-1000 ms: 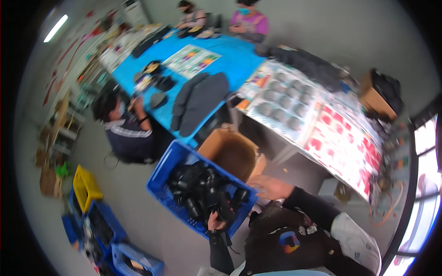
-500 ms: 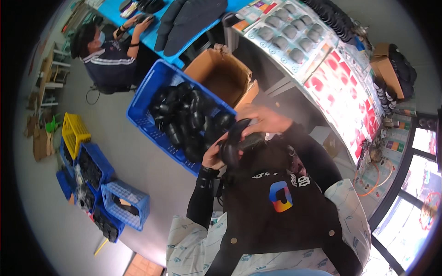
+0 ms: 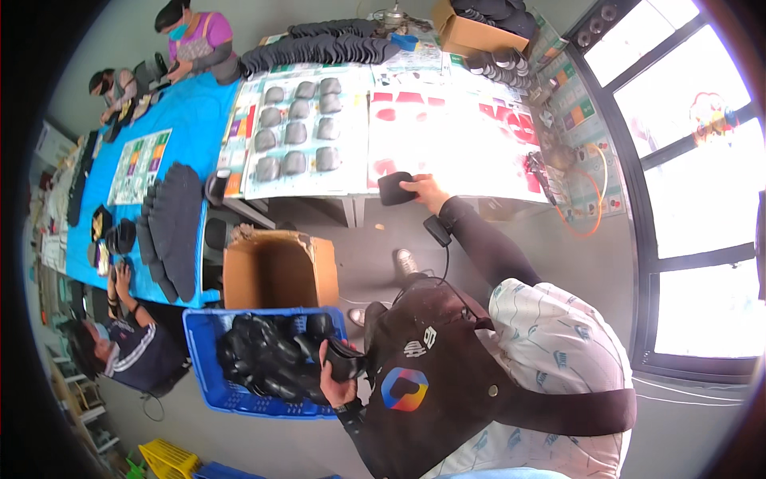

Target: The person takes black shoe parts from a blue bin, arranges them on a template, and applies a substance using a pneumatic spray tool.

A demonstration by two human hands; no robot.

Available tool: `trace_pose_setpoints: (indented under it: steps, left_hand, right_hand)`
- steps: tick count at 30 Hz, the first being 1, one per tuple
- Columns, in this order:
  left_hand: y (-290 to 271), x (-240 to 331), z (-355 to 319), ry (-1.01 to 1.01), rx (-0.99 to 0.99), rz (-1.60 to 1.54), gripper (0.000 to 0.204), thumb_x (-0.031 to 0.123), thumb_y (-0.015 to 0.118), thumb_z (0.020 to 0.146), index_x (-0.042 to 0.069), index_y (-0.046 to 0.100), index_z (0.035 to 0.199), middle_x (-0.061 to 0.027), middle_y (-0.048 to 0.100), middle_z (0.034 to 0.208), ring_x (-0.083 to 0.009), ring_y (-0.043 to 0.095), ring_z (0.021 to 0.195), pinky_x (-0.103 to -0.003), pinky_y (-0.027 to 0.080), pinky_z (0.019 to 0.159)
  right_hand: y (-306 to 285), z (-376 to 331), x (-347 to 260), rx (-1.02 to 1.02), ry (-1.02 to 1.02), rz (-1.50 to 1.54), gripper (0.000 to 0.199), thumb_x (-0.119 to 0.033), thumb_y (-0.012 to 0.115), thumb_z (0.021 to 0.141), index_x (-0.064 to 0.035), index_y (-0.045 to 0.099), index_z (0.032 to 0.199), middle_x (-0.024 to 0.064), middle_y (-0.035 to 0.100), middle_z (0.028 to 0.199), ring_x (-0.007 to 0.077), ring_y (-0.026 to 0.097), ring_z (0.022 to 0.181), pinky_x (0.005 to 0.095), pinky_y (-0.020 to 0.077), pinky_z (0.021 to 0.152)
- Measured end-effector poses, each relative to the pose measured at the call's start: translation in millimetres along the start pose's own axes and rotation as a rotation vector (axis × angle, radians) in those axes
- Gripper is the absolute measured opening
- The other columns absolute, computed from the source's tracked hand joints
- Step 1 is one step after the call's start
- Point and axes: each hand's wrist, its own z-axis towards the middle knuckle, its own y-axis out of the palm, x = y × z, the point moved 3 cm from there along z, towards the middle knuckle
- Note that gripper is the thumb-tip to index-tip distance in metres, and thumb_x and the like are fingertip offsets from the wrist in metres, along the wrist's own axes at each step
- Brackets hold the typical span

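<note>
Right hand (image 3: 424, 190) at 12 o'clock, fingers clamped on dark moulded pad (image 3: 394, 188) at worktable (image 3: 447, 172) edge. Left hand (image 3: 333, 375) at 7 o'clock, fingers closed round second black pad (image 3: 349, 365) beside blue crate (image 3: 199, 351). Judged light, semi-stiff, non-fragile; edge pinch adequate.

The worktop (image 3: 447, 191) carries printed sheets (image 3: 455, 136) with grey pads (image 3: 297, 132). On the floor (image 3: 375, 255) stand a cardboard box (image 3: 275, 271) and a blue crate (image 3: 207, 375).

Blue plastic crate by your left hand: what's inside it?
The blue plastic crate holds a heap of black moulded pieces. The left hand grips one at its near edge. The crate's floor is covered.
</note>
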Motion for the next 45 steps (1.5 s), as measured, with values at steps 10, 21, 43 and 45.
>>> trace_pose_setpoints:
  steps: [10, 21, 43, 45]
  left_hand:
    - [81.4, -60.7, 80.6, 0.078, 0.099, 0.259, 0.067, 0.037, 0.062, 0.100, 0.010, 0.036, 0.155, -0.0213, 0.053, 0.141, -0.0379, 0.062, 0.115, -0.050, 0.050, 0.102]
    - [201.0, -125.4, 170.9, 0.003, 0.222, 0.189, 0.070, 0.038, 0.058, 0.101, 0.002, 0.034, 0.155, -0.0147, 0.057, 0.136, -0.0315, 0.064, 0.114, -0.047, 0.050, 0.102]
    - [291.6, -127.0, 342.1, -0.336, -0.014, 0.602, 0.052, 0.039, 0.042, 0.110, -0.004, 0.050, 0.138, -0.0195, 0.064, 0.122, -0.0340, 0.067, 0.105, -0.047, 0.055, 0.093]
    - [289.5, -128.6, 339.8, -0.337, -0.037, 0.566, 0.051, 0.036, 0.045, 0.110, -0.006, 0.050, 0.138, -0.0210, 0.064, 0.125, -0.0342, 0.068, 0.105, -0.047, 0.055, 0.094]
  right_hand:
    - [-47.2, 240.4, -52.3, 0.237, -0.002, 0.123, 0.030, -0.025, 0.084, 0.085, -0.0022, 0.071, 0.101, 0.0005, 0.064, 0.082, 0.0103, 0.057, 0.069, 0.0279, 0.0476, 0.063]
    - [-50.5, 411.3, -64.0, 0.415, -0.036, -0.085, 0.032, -0.023, 0.087, 0.078, 0.0009, 0.074, 0.095, 0.0096, 0.073, 0.080, 0.0171, 0.068, 0.070, 0.0347, 0.0540, 0.067]
    - [-39.7, 98.8, -164.7, -1.052, -0.690, -0.125, 0.025, -0.016, 0.078, 0.089, -0.0025, 0.070, 0.110, 0.0107, 0.071, 0.106, 0.0260, 0.066, 0.103, 0.0374, 0.0523, 0.088]
    - [-50.1, 97.7, -164.6, -0.983, -0.592, -0.198, 0.019, -0.015, 0.077, 0.090, -0.0031, 0.072, 0.105, 0.0099, 0.071, 0.102, 0.0244, 0.067, 0.099, 0.0355, 0.0525, 0.086]
